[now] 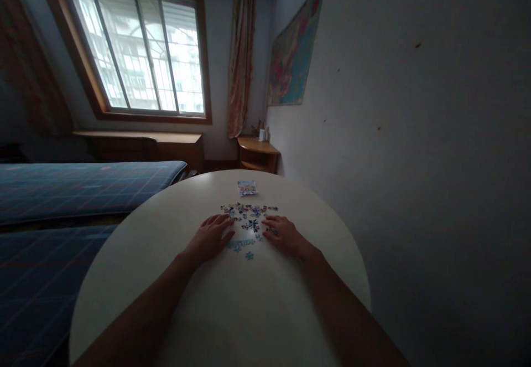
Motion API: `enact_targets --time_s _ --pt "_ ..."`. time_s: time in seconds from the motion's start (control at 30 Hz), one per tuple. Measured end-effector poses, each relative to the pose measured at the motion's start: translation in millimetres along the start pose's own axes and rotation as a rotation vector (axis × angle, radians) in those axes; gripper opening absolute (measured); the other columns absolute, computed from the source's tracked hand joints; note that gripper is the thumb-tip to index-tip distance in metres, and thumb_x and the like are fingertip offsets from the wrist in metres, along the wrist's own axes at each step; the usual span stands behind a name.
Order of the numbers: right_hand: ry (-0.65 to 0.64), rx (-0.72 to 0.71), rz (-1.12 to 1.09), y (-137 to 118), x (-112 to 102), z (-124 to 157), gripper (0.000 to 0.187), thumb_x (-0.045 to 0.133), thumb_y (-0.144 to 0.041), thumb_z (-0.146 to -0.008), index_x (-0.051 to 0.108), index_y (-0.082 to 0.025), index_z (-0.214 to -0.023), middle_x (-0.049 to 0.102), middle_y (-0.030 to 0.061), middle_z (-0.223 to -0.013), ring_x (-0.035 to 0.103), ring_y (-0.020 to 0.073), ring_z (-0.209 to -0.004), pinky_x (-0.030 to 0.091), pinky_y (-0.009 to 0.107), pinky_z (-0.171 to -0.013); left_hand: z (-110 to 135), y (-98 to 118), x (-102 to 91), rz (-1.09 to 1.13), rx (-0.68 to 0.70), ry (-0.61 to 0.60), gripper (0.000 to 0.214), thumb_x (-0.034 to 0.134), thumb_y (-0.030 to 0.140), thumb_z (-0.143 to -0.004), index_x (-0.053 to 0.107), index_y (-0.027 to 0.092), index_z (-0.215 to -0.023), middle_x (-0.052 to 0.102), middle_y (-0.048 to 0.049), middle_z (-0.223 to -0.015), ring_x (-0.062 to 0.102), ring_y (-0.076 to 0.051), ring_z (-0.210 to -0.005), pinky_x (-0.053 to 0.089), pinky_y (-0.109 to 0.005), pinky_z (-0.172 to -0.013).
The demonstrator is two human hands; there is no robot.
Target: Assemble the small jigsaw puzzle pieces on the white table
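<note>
Several small jigsaw puzzle pieces [251, 225] lie loose on the round white table [153, 256], between and beyond my hands. A light blue joined strip of pieces [241, 243] lies nearer to me, with a single light blue piece [249, 256] just in front of it. My left hand [213, 234] rests palm down at the left side of the pieces, fingers apart, its thumb close to the strip. On the right side, my right hand [282, 234] lies with its fingers spread over the edge of the pieces. Whatever is under its fingertips is partly hidden.
A small printed packet [247, 188] lies on the table's far side. Blue plaid mattresses [83, 190] stand to the left, close to the table edge. A white wall [406, 201] runs along the right. A wooden corner shelf [259, 146] stands beyond the table.
</note>
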State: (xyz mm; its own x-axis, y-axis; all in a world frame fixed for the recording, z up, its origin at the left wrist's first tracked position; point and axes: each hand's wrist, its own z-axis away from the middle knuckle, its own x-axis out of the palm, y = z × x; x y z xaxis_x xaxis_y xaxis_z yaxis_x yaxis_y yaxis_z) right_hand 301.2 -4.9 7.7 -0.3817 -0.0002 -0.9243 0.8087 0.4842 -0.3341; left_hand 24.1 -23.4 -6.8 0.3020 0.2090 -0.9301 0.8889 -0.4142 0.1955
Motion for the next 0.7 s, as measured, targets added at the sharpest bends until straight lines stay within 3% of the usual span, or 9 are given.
enact_targets --time_s 0.13,0.23,0.37,0.57,0.7 --pt "-0.090 -0.080 -0.014 -17 9 1 0.063 0.047 -0.053 -0.092 0.041 -0.023 -0.147 0.036 0.0084 -0.155 0.029 0.0285 -0.143 0.021 0.049 -0.116 -1 -8 6.2 -0.035 -0.145 -0.018 0.050 0.044 0.039 -0.094 0.050 0.019 -0.140 0.047 -0.0111 -0.147 0.044 -0.028 -0.135 0.034 -0.045 -0.112" --pt "-0.152 -0.055 -0.008 -26 14 1 0.061 0.038 -0.053 -0.096 0.036 -0.024 -0.149 0.028 0.0071 -0.158 0.020 0.0300 -0.147 0.016 0.053 -0.117 -3 -9 10.7 -0.008 -0.125 -0.040 0.053 0.042 0.040 -0.095 0.049 0.016 -0.141 0.047 -0.0122 -0.147 0.041 -0.027 -0.137 0.032 -0.042 -0.114" --pt "-0.155 -0.015 0.006 -22 13 1 0.053 0.033 -0.039 -0.098 0.038 -0.021 -0.148 0.030 0.0083 -0.158 0.020 0.0280 -0.147 0.017 0.053 -0.117 -3 -5 10.0 0.016 -0.106 -0.056 0.050 0.041 0.039 -0.094 0.053 0.015 -0.137 0.047 -0.0114 -0.148 0.041 -0.026 -0.138 0.032 -0.041 -0.114" --pt "-0.115 0.024 0.000 -9 12 0 0.049 0.034 -0.032 -0.098 0.045 -0.019 -0.144 0.035 0.0098 -0.155 0.025 0.0257 -0.146 0.018 0.051 -0.118 -5 -8 10.4 0.048 -0.149 0.043 0.041 0.042 0.036 -0.093 0.058 0.023 -0.129 0.056 -0.0056 -0.139 0.057 -0.024 -0.121 0.045 -0.039 -0.104" --pt "-0.112 0.029 0.011 -13 13 -1 0.049 0.034 -0.032 -0.098 0.045 -0.019 -0.144 0.036 0.0098 -0.155 0.025 0.0257 -0.146 0.018 0.050 -0.118 -12 -13 15.8 0.056 -0.049 0.056 0.050 0.040 0.036 -0.094 0.048 0.021 -0.140 0.041 -0.0055 -0.152 0.037 -0.024 -0.140 0.033 -0.041 -0.114"
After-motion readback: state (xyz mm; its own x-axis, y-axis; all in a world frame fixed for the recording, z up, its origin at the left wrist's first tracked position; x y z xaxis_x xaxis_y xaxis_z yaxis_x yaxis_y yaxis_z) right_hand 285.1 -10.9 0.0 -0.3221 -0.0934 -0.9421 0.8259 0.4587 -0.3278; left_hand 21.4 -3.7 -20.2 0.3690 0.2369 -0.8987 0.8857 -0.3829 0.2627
